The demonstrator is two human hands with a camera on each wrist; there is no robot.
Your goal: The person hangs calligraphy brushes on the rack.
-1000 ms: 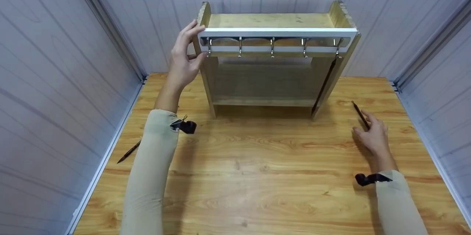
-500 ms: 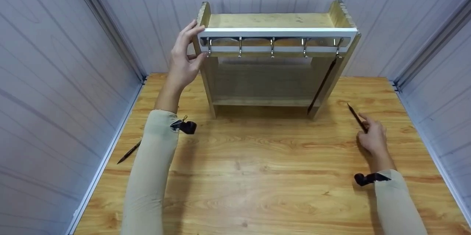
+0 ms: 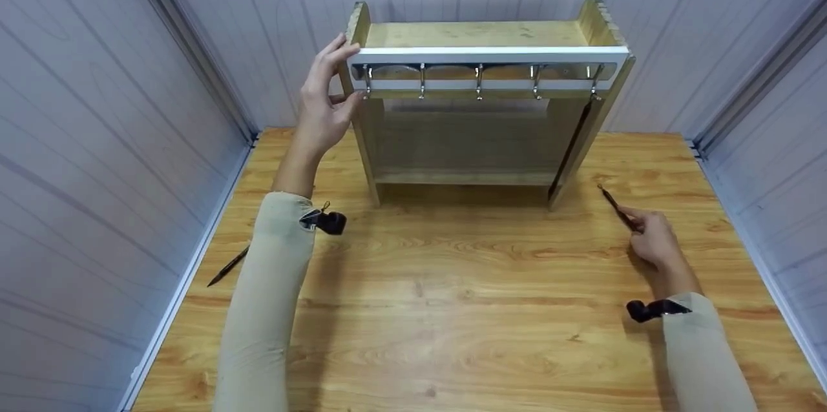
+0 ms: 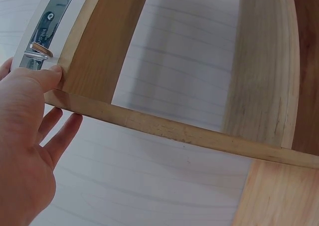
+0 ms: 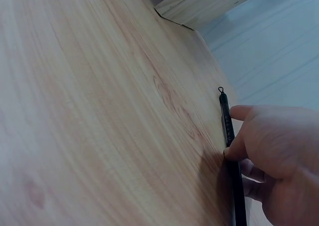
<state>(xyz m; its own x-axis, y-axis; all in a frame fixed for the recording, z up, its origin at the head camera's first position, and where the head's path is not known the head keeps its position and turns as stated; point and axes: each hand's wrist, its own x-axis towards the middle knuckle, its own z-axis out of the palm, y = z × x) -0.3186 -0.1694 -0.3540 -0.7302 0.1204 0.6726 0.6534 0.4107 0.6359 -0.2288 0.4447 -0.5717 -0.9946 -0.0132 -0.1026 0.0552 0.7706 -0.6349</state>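
The counter [image 3: 446, 315] bore a wooden rack [image 3: 465, 147]; L arm [image 3: 265, 302] stretched up to it, L hand [image 3: 325, 105] gripping its upper L corner, thumb in front, fingers round the side. R arm [image 3: 701, 347] lay lower, R hand [image 3: 658, 243] pinching a dark brush [image 3: 617, 207] at counter's R, loop end twd rack. 2nd brush [image 3: 570, 152] hung from rack's far-R hook [image 3: 594, 84]; 3rd brush [image 3: 228, 266] lay by L arm.
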